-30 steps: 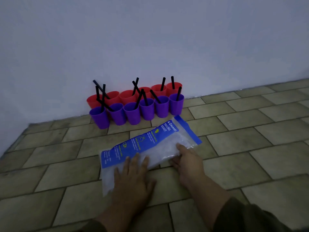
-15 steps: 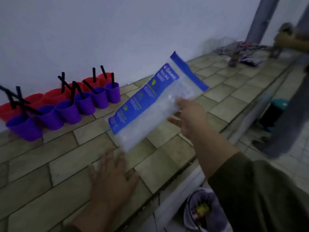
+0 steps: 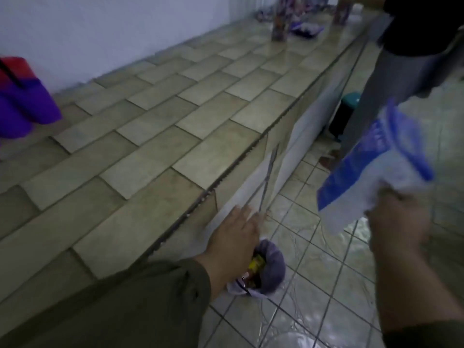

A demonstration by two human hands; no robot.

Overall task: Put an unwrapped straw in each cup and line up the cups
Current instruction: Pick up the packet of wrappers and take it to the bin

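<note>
My right hand (image 3: 399, 222) grips a blue-and-clear plastic straw bag (image 3: 371, 167) and holds it out past the counter's edge, over the tiled floor. My left hand (image 3: 233, 239) hangs empty with fingers spread beside the counter's front face, above a small lined bin. At the far left edge, blurred purple cups (image 3: 27, 106) and a red cup (image 3: 15, 67) behind them stand on the counter by the wall; one black straw (image 3: 10, 74) shows. The rest of the row is out of frame.
The tiled counter (image 3: 160, 136) runs away along the white wall. A small bin with a purple liner (image 3: 268, 264) and wrappers sits on the floor below. Another person (image 3: 401, 54) stands at the right by a dark bin (image 3: 344, 116). Clutter lies at the counter's far end.
My view swung right, away from the cups. My right hand carried the straw bag off the counter and out over the floor. My left hand left the countertop and dropped beside its edge.
</note>
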